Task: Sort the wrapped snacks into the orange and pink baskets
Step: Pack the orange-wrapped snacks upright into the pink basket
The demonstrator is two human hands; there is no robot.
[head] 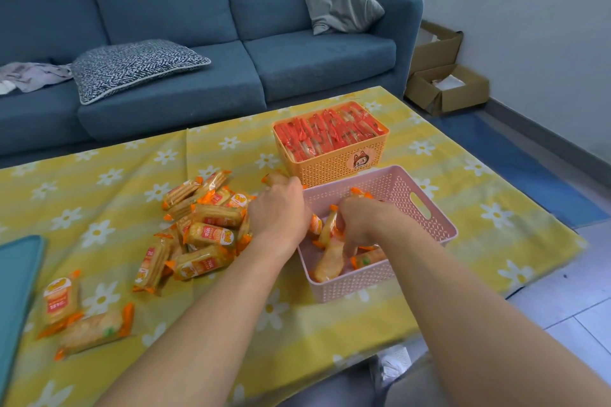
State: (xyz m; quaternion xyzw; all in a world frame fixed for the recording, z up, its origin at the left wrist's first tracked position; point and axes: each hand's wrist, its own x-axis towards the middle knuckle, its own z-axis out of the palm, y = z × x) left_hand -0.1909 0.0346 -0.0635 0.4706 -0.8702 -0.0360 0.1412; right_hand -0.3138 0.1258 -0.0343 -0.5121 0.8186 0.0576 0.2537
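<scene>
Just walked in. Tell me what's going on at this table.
A person is sorting wrapped snacks into baskets. The orange basket is already packed with red packets. The right hand is down inside the pink basket, arranging the few orange-wrapped snacks there, while the left hand holds another snack by the basket's edge. A pile of orange-wrapped snacks waits on the yellow flowered cloth.

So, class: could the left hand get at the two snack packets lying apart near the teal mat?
Probably yes: the left hand is closed on a packet, but nothing lies between that arm and the two packets.
</scene>
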